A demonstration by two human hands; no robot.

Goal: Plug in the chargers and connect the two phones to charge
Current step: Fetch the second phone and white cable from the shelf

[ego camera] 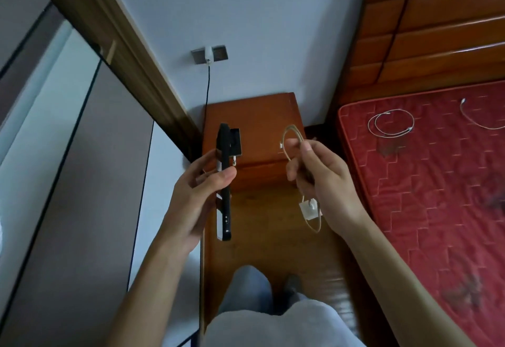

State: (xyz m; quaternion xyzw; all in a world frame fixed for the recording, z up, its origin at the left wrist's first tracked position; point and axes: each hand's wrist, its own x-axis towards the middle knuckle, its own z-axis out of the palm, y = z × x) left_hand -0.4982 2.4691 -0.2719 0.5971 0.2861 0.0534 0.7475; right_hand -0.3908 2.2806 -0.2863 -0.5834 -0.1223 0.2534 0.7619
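Note:
My left hand (195, 196) grips a phone in a black case (224, 180), held edge-on above the wooden nightstand (262, 117). A small metal plug tip (234, 161) hangs beside the phone. My right hand (319, 177) pinches a looped beige cable (289, 141); its white charger block (308, 210) dangles below my palm. On the wall, a white charger (208, 53) sits in the outlet (210, 53), with a black cable (207, 87) running down from it. A second dark phone (235, 141) lies flat on the nightstand behind the held one.
A red quilted mattress (426, 182) lies to the right with two loose white cables (390, 125) (478, 117) on it. A wooden headboard (426, 32) stands behind it. A wooden door frame (114, 46) and grey panels run along the left. My legs (251, 292) show below.

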